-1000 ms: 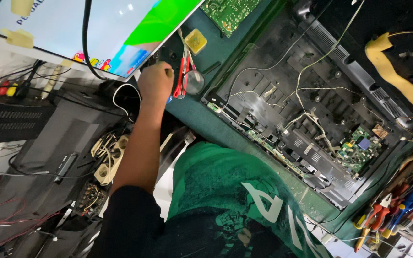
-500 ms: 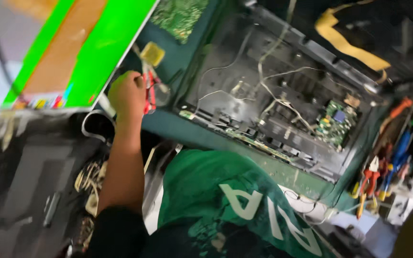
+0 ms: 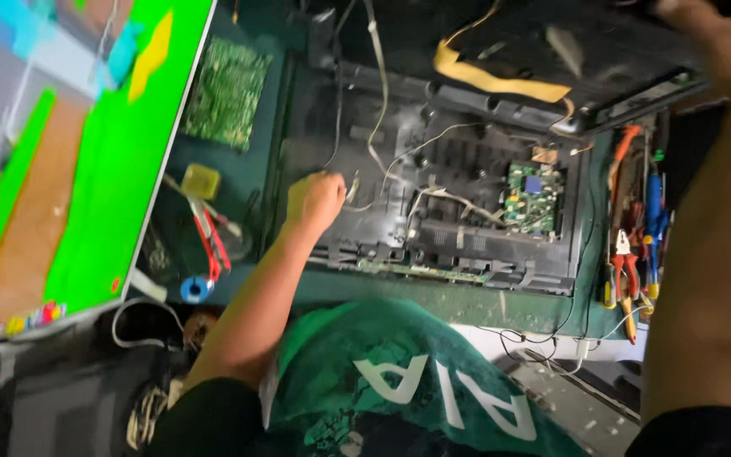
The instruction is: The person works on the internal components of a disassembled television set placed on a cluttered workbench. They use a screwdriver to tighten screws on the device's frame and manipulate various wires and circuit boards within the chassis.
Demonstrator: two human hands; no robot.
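An opened black television chassis (image 3: 467, 169) lies on the green bench, with loose white wires and a small green circuit board (image 3: 530, 195) inside. My left hand (image 3: 315, 199) rests as a closed fist on the chassis's left edge, and a white wire (image 3: 374, 161) runs just past its knuckles. My right hand (image 3: 721, 42) is raised at the top right corner, over the edge of a tilted black panel (image 3: 619, 93). It is partly cut off by the frame, so its grip is unclear. My right forearm fills the right side of the view.
A lit screen (image 3: 86, 152) showing green and orange leans at the left. Beside it lie a bare green circuit board (image 3: 226, 93), a yellow block (image 3: 200, 180), red-handled pliers (image 3: 213, 241) and a blue spool (image 3: 195, 288). Screwdrivers and pliers (image 3: 636, 245) lie along the right. Yellow tape (image 3: 484, 80) crosses the panel.
My left hand has left the red-handled pliers and moved right onto the chassis edge. My right arm has come into view at the right, and the view has shifted.
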